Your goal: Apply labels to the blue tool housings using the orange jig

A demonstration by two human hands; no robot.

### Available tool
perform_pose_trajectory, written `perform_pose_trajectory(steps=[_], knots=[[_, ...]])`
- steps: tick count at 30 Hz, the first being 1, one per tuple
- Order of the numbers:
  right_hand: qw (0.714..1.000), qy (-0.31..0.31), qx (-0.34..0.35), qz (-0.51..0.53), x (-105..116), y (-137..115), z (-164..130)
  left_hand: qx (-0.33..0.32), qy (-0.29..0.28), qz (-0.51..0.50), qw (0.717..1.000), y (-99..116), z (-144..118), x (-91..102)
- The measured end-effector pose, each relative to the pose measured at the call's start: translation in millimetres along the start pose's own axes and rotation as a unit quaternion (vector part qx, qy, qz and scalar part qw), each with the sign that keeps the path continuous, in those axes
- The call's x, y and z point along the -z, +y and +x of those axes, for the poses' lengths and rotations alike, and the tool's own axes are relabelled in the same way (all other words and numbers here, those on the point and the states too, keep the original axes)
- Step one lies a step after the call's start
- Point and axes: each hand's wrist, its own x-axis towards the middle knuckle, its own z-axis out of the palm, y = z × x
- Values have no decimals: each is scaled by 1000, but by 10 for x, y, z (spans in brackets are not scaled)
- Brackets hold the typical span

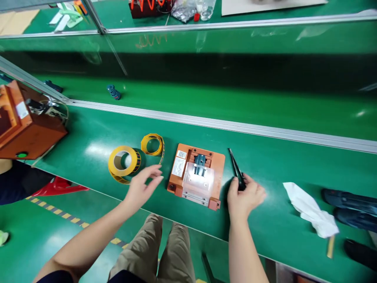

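From the head view, your right hand (244, 196) rested on the green desk (265, 165) near its front edge, its fingers pinching the handle end of the black tweezers (236, 169), whose tips pointed toward the far edge. Just left of it sat the orange fixture (196, 175) with a clear cover. Your left hand (143, 184) hovered with fingers spread and loose, holding nothing, beside the yellow tape roll (123, 163). A white cloth (312, 210) lay toward the right edge.

Tweezers (236, 169) rear hidden under right hand (245, 197); fixture label (178, 166) unreadable.
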Motion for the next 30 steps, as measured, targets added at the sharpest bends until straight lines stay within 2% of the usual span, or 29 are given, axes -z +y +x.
perform_pose_trajectory(steps=[1, 2, 3, 6, 7, 9, 12, 15, 19, 22, 26, 30], knots=[[1000, 2, 0, 1, -2, 14, -4, -49, 69, 101, 991, -139, -50, 231], [1000, 1, 0, 0, -7, 29, -7, -82, 114, 186, 972, -275, -103, 467], [1000, 0, -1, -1, -13, 41, -9, -105, 127, 252, 954, -404, -153, 692], [1000, 2, -6, -2, -29, 53, -17, -163, 43, 396, 903, -699, -234, 1187], [1000, 2, -8, -2, -30, 48, -18, -179, 19, 425, 887, -762, -229, 1272], [1000, 4, -14, -1, -27, 28, -16, -204, 7, 456, 866, -833, -174, 1335], [1000, 6, -16, 6, -14, -3, -3, -226, 25, 471, 853, -817, -20, 1249], [1000, 8, -15, 11, -1, -22, 9, -231, 44, 475, 848, -695, 181, 1044], [1000, 18, -9, 9, 12, -31, 10, -253, 49, 441, 859, -475, 569, 661], [1000, 23, -1, 6, 10, -11, 4, -242, 47, 424, 871, -336, 945, 426], [1000, 16, 2, 8, -6, 47, 1, -220, 94, 428, 872, -185, 1394, 311], [1000, 12, -15, 20, 0, 86, -2, -197, 104, 452, 864, -4, 1732, 224]])
